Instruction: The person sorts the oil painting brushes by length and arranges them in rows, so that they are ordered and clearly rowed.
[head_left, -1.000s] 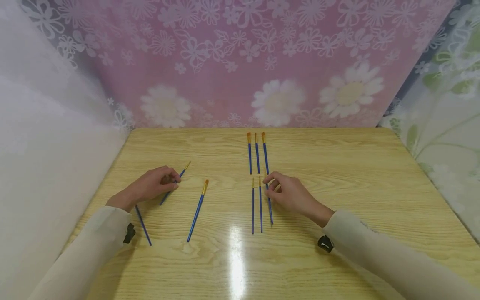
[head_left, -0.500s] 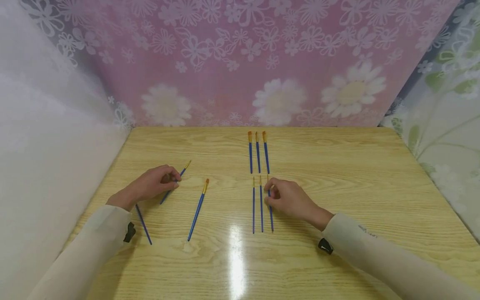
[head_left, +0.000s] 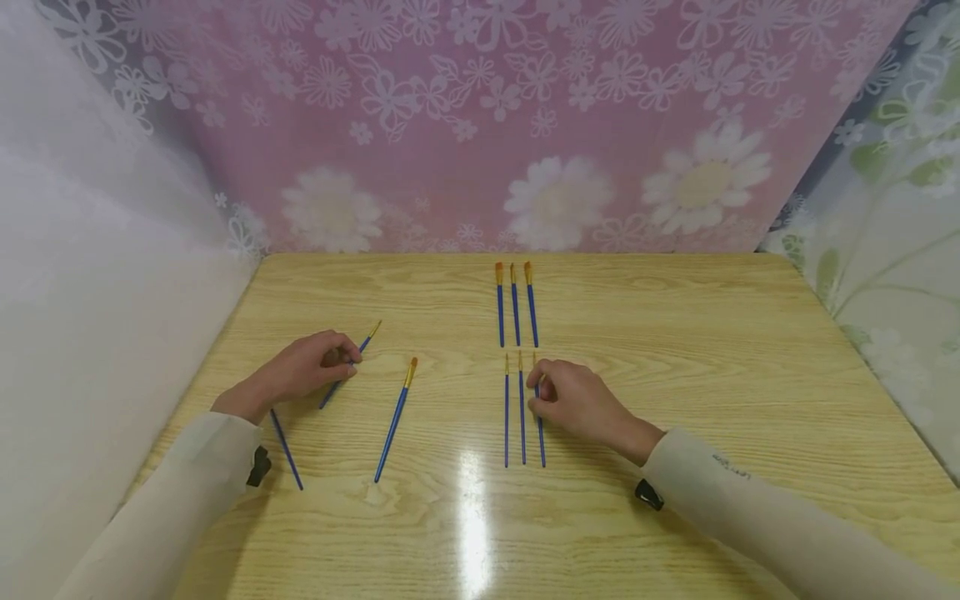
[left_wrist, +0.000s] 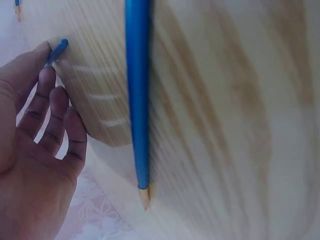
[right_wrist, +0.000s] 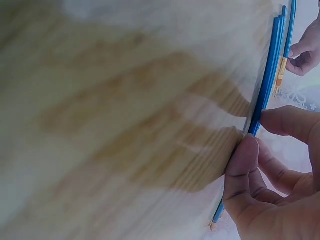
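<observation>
In the head view, my left hand (head_left: 303, 371) pinches the middle of a blue-handled paintbrush (head_left: 371, 335), whose small tip points up and to the right. The left wrist view shows that brush's handle end (left_wrist: 59, 51) sticking out between thumb and finger. My right hand (head_left: 581, 402) pinches a thin blue paintbrush (head_left: 542, 442) between thumb and fingertips, close against the table. This brush is the rightmost of a near row, beside two similar thin paintbrushes (head_left: 522, 417), tips pointing away. Part of its upper handle hides behind the fingers.
Beyond the near row, three wider paintbrushes (head_left: 514, 312) lie side by side on the wooden table (head_left: 675, 317). Between the hands lies a slanted flat paintbrush (head_left: 393, 425). Another paintbrush (head_left: 287, 452) is partly covered by the left wrist. A pink floral cloth (head_left: 450, 167) hangs behind.
My right hand has drawn its paintbrush a little nearer to me, and its end now sits level with the two beside it. The left hand has stayed in place.
</observation>
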